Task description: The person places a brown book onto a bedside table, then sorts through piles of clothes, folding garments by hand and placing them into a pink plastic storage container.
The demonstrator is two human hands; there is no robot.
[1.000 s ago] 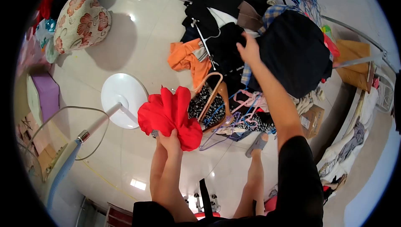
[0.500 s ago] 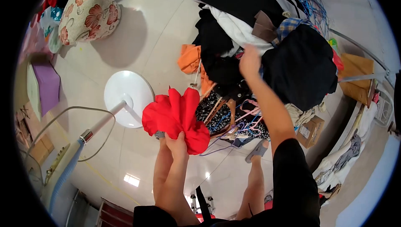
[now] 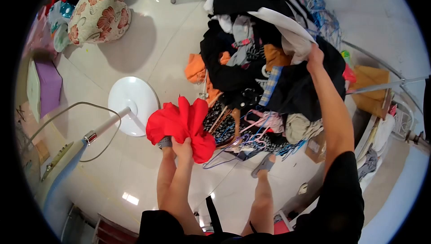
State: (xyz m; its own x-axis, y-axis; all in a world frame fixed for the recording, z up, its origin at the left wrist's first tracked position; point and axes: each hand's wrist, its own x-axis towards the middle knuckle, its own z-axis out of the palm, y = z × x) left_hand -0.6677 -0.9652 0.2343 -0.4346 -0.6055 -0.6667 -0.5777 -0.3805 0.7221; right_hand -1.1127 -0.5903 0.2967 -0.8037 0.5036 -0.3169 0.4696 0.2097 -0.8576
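left hand (image 3: 182, 150): closed on bunched red cloth (image 3: 179, 120)
right hand (image 3: 315, 58): gripping white cloth (image 3: 289, 33), apparently a lifting step
clothes pile (image 3: 224, 69) below right hand: likely calls for steady pulling clear

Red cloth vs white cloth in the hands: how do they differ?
Shape: the red cloth is bunched in folds; the white cloth is stretched out long. Grip: the left hand holds the red cloth, the right hand the white cloth. Both are hand-held fabric.
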